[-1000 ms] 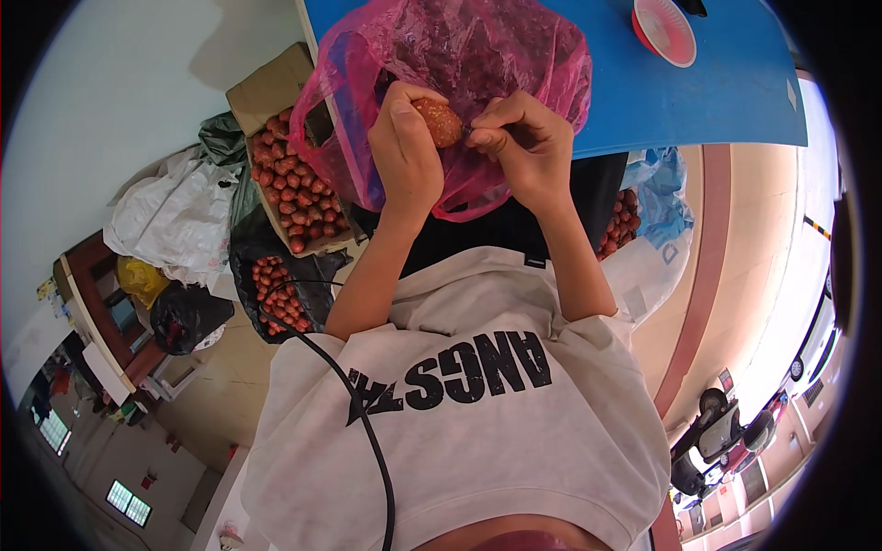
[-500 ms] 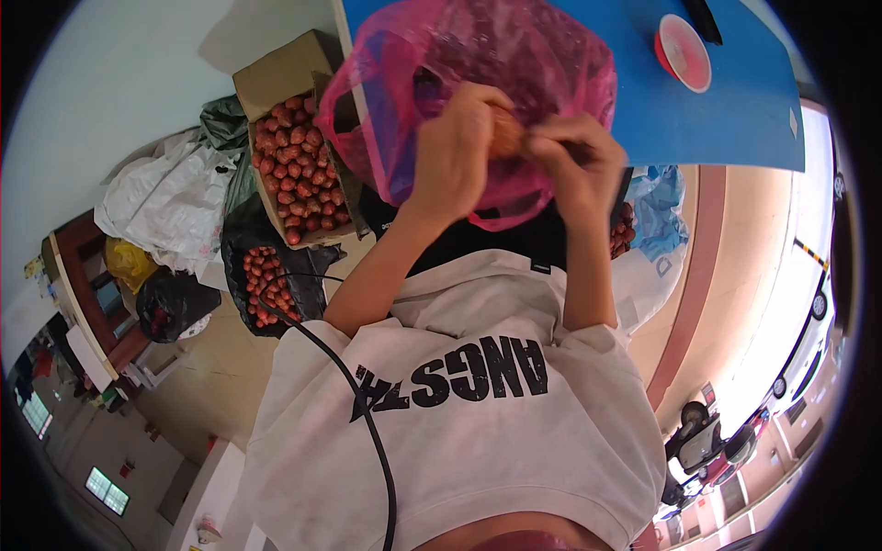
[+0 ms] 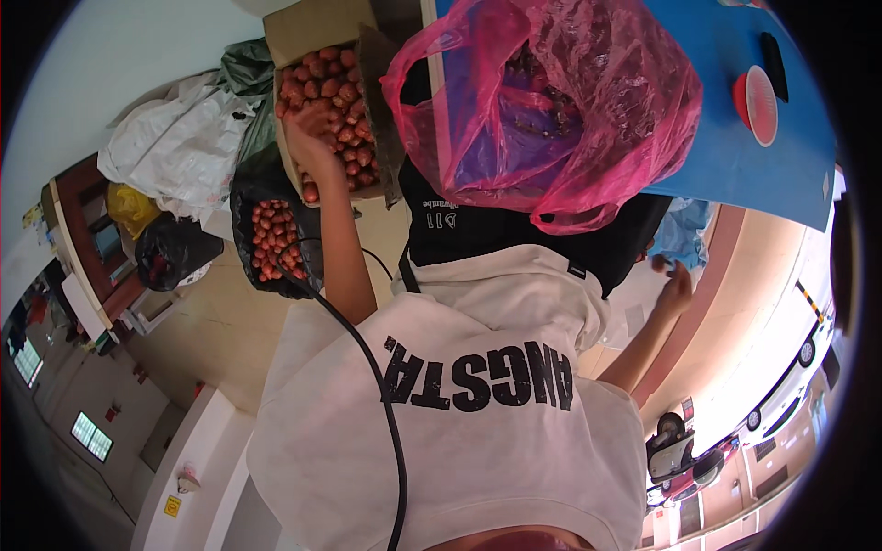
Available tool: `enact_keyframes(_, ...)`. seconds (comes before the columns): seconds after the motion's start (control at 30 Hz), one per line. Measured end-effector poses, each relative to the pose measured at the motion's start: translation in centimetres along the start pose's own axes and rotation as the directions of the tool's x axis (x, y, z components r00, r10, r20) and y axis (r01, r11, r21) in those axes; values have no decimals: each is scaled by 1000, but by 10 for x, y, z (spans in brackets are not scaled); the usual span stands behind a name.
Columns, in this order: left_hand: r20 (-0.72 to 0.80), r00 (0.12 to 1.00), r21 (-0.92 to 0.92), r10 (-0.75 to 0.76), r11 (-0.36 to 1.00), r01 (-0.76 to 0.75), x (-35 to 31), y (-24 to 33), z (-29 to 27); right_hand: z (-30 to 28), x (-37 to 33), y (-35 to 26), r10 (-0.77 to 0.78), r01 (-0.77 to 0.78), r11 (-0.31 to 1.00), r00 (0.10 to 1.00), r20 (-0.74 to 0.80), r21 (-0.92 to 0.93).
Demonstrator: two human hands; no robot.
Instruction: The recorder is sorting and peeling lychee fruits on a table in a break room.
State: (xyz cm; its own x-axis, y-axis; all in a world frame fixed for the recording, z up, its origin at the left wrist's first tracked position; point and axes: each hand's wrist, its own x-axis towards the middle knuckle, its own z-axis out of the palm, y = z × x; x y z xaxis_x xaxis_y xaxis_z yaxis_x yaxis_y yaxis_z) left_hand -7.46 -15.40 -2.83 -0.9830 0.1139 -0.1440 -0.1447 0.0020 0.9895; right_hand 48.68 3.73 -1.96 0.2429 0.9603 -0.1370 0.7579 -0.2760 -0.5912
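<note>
Vivid pink, blue
Translucent pink on bag (image 3: 634, 101), blue on surface (image 3: 726, 174), red on fruit (image 3: 347, 93), white with black lettering on shirt (image 3: 459, 468).

Reddish-brown round fruits (image 3: 347, 95) fill the open cardboard box (image 3: 317, 23). Translucent pink bag (image 3: 634, 110), crumpled, overlies the table's (image 3: 735, 161) near-left corner.
</note>
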Motion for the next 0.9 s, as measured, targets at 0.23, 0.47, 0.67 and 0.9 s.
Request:
enact_keyframes(0.23,44,985,-58,-166,984,168,-34,-72,-24,14,5,-25,-173,163,965,984,-32,-204)
enact_keyframes(0.47,153,935,-99,-320,937,336,-39,-160,-27,25,-64,-238,-528,502,847,833,163,178)
enact_keyframes(0.67,184,878,-150,-442,870,469,-36,-223,-49,84,-89,-315,-827,815,554,514,228,170)
enact_keyframes(0.9,181,813,-206,-554,787,582,-15,-300,-79,97,-90,-320,-804,833,552,521,288,33)
